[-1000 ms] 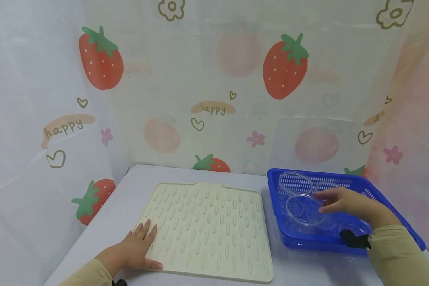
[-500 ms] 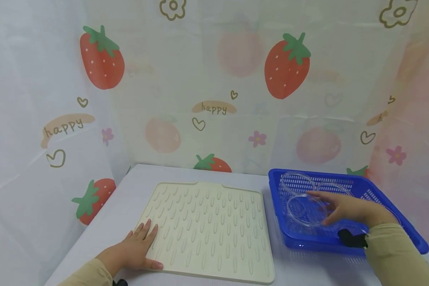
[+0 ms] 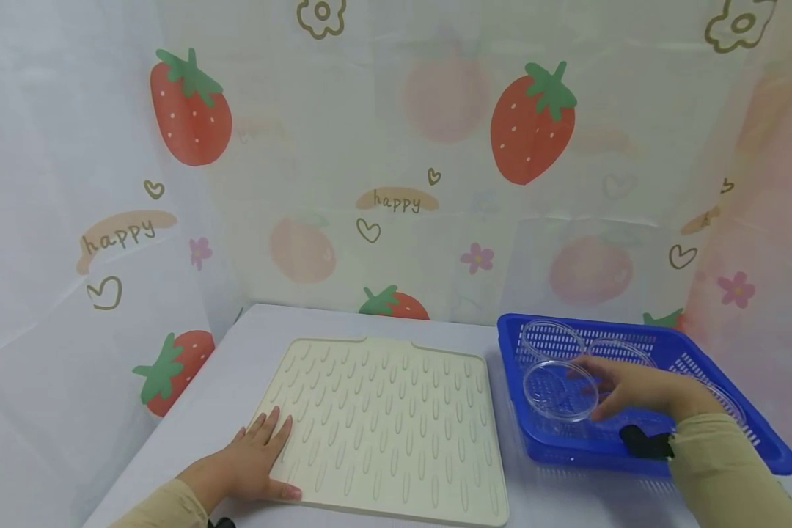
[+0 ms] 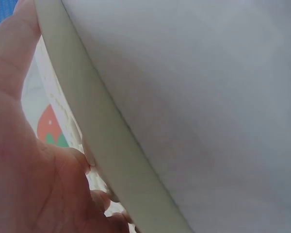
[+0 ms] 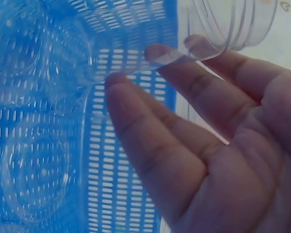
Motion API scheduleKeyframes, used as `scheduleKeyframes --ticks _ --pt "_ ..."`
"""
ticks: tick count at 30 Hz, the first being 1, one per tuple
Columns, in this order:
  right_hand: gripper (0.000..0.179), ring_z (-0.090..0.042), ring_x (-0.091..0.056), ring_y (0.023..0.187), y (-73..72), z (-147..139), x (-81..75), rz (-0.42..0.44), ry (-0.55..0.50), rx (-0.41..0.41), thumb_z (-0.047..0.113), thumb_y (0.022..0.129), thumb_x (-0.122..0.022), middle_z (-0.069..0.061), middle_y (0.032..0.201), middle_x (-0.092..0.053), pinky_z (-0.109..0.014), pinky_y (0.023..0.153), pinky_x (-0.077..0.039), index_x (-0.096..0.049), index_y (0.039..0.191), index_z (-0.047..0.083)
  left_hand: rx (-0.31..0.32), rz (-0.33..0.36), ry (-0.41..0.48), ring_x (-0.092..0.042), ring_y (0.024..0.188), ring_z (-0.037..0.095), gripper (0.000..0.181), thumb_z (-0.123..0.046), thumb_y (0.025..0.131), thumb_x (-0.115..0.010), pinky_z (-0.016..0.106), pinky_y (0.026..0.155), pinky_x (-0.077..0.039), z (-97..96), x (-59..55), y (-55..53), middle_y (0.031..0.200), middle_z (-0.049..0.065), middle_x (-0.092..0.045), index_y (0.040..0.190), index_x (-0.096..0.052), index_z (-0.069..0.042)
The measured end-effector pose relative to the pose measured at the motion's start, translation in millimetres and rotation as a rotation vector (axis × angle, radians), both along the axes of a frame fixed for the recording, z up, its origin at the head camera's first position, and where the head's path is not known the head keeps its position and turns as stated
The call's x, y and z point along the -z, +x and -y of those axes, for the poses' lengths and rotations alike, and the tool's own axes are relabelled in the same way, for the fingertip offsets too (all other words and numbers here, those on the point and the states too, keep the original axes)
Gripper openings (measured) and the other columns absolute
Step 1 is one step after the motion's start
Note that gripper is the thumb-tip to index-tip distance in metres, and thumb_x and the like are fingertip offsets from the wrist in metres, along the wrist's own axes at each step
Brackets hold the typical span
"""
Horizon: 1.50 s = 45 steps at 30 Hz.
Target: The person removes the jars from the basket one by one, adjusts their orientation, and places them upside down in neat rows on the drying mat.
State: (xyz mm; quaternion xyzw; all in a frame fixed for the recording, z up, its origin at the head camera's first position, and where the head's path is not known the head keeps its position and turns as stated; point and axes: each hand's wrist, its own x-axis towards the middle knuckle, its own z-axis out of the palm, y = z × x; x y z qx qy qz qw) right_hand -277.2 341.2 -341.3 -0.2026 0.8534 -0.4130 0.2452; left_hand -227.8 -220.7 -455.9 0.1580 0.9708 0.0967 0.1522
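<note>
My right hand [image 3: 647,385] reaches into a blue plastic basket [image 3: 594,441] and pinches the right rim of a clear petri dish [image 3: 557,392]. In the right wrist view, the thumb and fingertips meet a transparent rim, whose outline is hard to follow. Another clear dish [image 3: 553,339] lies behind it, and a further one [image 3: 617,346] is partly covered by the hand. My left hand [image 3: 240,462] rests with spread fingers on the near left corner of a cream ridged mat [image 3: 383,425]. The left wrist view shows the mat's edge [image 4: 97,121] beside this hand.
A white-covered table [image 3: 264,323] carries the mat and, to its right, the basket. More clear dishes [image 5: 36,172] lie in the basket. A curtain [image 3: 396,242] printed with strawberries hangs behind and along both sides.
My right thumb and fingers have come onto the front petri dish's rim, and the dish has shifted slightly left and tilted. The left hand stays on the mat.
</note>
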Motion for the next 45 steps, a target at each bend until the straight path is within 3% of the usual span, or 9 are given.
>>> scheduleKeyframes --ticks 7,15,23,30,36,45 --pt "0.092 -0.058 -0.023 0.123 -0.7 6 3.1 0.05 -0.002 -0.001 0.006 0.071 -0.074 -0.03 0.142 -0.022 -0.042 0.08 -0.051 -0.017 0.144 0.006 0.0 0.0 0.005 -0.009 0.134 0.046 0.118 -0.073 0.061 -0.06 0.064 0.102 -0.012 -1.1 -2.7 2.6 0.147 0.029 -0.008 0.143 -0.021 0.002" --pt "0.09 -0.054 -0.031 0.12 -3.7 5 6.8 0.003 0.03 0.005 0.012 0.071 -0.076 -0.031 0.139 -0.027 -0.041 0.078 -0.051 -0.02 0.141 0.001 0.0 0.005 0.006 -0.009 0.134 0.046 0.118 -0.073 0.061 -0.059 0.064 0.102 -0.012 -1.6 -2.7 3.8 0.148 0.029 -0.008 0.143 -0.021 0.002" --pt "0.087 -0.05 -0.026 0.127 -3.5 2 2.0 -0.113 0.053 -0.004 0.024 0.074 -0.075 -0.027 0.142 -0.028 -0.05 0.093 -0.041 -0.023 0.139 -0.002 0.0 0.012 0.004 -0.009 0.134 0.046 0.117 -0.072 0.061 -0.06 0.063 0.102 -0.013 -2.3 -4.8 4.0 0.148 0.029 -0.008 0.143 -0.021 0.002" --pt "0.081 -0.05 -0.021 0.129 -3.9 6 -2.7 -0.136 -0.008 -0.06 0.016 0.079 -0.07 -0.027 0.142 -0.028 -0.051 0.093 -0.04 -0.021 0.141 -0.002 -0.005 0.017 0.001 -0.008 0.134 0.046 0.117 -0.073 0.061 -0.06 0.064 0.102 -0.012 -1.6 -3.8 3.0 0.148 0.028 -0.007 0.143 -0.021 0.001" --pt "0.08 -0.051 -0.023 0.127 -3.4 10 -5.4 -0.175 0.005 -0.075 0.016 0.079 -0.071 -0.027 0.142 -0.029 -0.048 0.091 -0.043 -0.023 0.141 -0.001 -0.007 0.017 -0.003 -0.008 0.135 0.045 0.118 -0.074 0.061 -0.059 0.064 0.102 -0.012 -1.0 -1.9 1.9 0.148 0.028 -0.007 0.143 -0.02 0.001" --pt "0.081 -0.049 -0.025 0.128 -1.6 19 -12.2 -0.259 0.016 -0.1 0.019 0.076 -0.073 -0.025 0.139 -0.033 -0.061 0.097 -0.026 -0.025 0.139 0.0 -0.007 0.014 0.012 -0.008 0.135 0.046 0.117 -0.072 0.061 -0.06 0.064 0.102 -0.011 -1.1 -1.9 1.3 0.148 0.028 -0.006 0.144 -0.02 0.001"
